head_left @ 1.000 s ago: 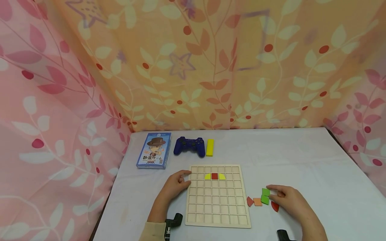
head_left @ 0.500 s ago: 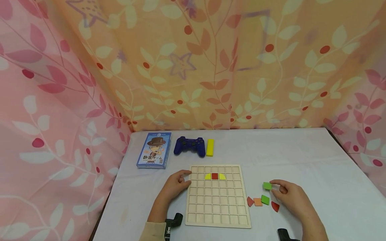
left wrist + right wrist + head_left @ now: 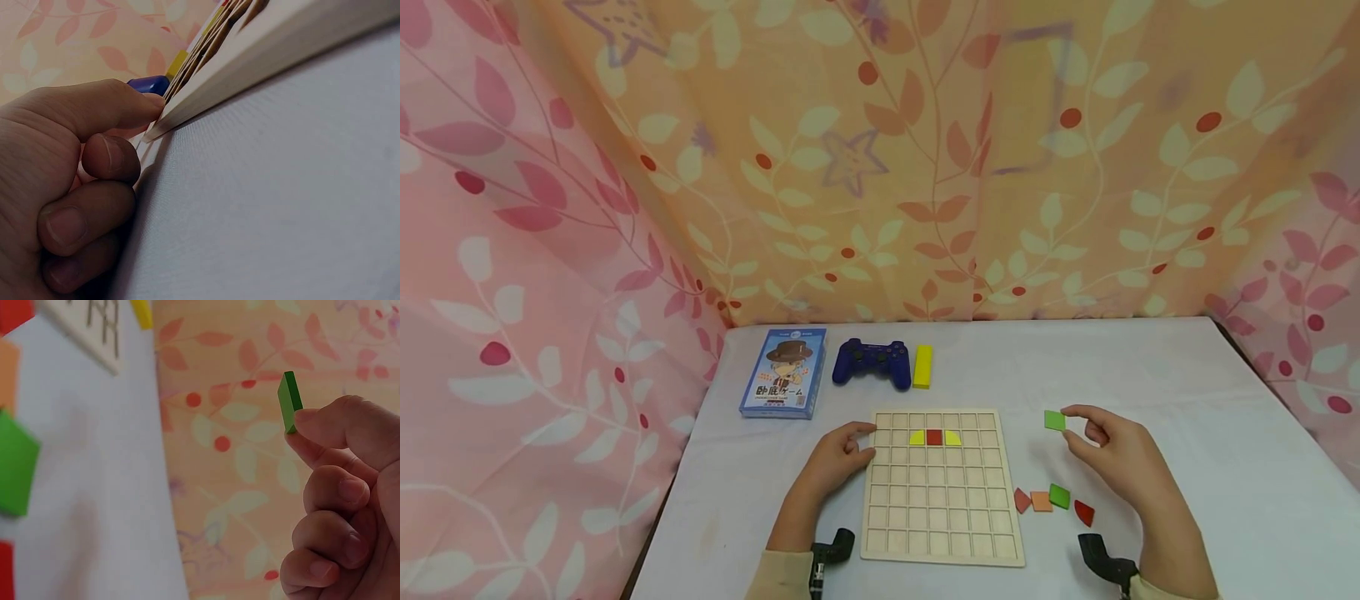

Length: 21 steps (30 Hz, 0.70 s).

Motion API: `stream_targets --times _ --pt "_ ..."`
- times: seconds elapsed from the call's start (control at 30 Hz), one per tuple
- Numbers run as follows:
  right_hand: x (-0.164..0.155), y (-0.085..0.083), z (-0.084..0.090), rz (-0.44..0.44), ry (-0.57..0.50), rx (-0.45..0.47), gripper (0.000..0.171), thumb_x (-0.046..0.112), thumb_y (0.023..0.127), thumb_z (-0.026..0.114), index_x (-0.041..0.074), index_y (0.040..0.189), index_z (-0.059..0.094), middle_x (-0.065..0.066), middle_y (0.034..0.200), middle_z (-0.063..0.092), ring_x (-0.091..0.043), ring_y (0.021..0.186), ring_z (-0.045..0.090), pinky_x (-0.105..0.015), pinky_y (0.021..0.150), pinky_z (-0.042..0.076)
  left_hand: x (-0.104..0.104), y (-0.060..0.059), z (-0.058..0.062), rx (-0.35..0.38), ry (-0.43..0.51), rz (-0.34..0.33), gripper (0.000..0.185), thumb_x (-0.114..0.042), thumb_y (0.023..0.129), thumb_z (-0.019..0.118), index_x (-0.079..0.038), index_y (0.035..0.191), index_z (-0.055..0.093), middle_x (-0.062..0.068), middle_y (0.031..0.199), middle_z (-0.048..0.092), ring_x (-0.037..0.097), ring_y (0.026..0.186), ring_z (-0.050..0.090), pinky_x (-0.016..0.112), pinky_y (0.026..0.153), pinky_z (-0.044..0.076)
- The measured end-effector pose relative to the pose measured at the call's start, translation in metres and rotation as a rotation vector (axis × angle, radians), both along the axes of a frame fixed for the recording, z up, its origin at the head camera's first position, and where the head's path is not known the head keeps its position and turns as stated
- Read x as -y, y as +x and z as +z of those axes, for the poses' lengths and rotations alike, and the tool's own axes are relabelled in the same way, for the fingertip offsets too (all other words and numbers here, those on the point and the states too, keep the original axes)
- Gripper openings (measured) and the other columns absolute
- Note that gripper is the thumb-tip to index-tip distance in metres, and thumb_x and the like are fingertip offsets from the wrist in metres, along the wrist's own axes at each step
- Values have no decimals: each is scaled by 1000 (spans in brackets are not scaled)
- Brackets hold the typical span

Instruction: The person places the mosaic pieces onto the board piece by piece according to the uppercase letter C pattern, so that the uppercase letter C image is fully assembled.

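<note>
In the head view, my left hand (image 3: 835,460) is at the left edge of a pale wooden grid board (image 3: 943,538). Its thumb and forefinger touch that edge, a gap between them, while the other fingers curl underneath. My right hand (image 3: 1112,454) pinches a square green tile (image 3: 1055,420) by its side, between thumb and forefinger. The tile is held above the table, right of the board; the right wrist view shows this green tile (image 3: 289,403) edge-on. In one row of the board sit a red square tile (image 3: 934,437) and two yellow quarter-round tiles (image 3: 917,438), one on each side of it.
Beside the board's right edge lie a red angular tile (image 3: 1022,501), an orange square tile (image 3: 1042,502), a second green tile (image 3: 1060,497) and a red quarter-round tile (image 3: 1084,512). Farther back are a blue game box (image 3: 784,373), a dark blue game controller (image 3: 872,364) and a yellow block (image 3: 922,367).
My right hand has picked the upper green tile from beside the other one and carried it up and away from me. The left hand and the board have stayed put.
</note>
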State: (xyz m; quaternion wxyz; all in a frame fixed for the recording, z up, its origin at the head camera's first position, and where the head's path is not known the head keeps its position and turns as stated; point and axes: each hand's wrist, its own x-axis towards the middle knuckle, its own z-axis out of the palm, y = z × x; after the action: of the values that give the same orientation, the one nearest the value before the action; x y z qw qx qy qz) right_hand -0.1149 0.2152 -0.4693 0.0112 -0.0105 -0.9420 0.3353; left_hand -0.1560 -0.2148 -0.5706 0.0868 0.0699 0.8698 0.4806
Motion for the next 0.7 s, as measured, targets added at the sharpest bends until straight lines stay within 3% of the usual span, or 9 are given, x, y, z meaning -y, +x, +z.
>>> stream_targets --times 0.43,0.7 --pt "43 -8 31 44 -99 -162 30 17 93 75 10 122 72 -1 74 39 -18 66 37 -29 51 31 1 0 -2 -3 -1 -1 38 -25 93 76 -16 130 70 -8 57 44 9 49 37 27 51 34" --pt "75 -8 31 124 -181 -218 27 11 90 77 11 117 75 4 68 33 -11 56 31 -26 48 29 1 0 0 -4 -19 -3 38 -25 94 76 -17 130 70 -8 57 43 8 50 37 27 52 34"
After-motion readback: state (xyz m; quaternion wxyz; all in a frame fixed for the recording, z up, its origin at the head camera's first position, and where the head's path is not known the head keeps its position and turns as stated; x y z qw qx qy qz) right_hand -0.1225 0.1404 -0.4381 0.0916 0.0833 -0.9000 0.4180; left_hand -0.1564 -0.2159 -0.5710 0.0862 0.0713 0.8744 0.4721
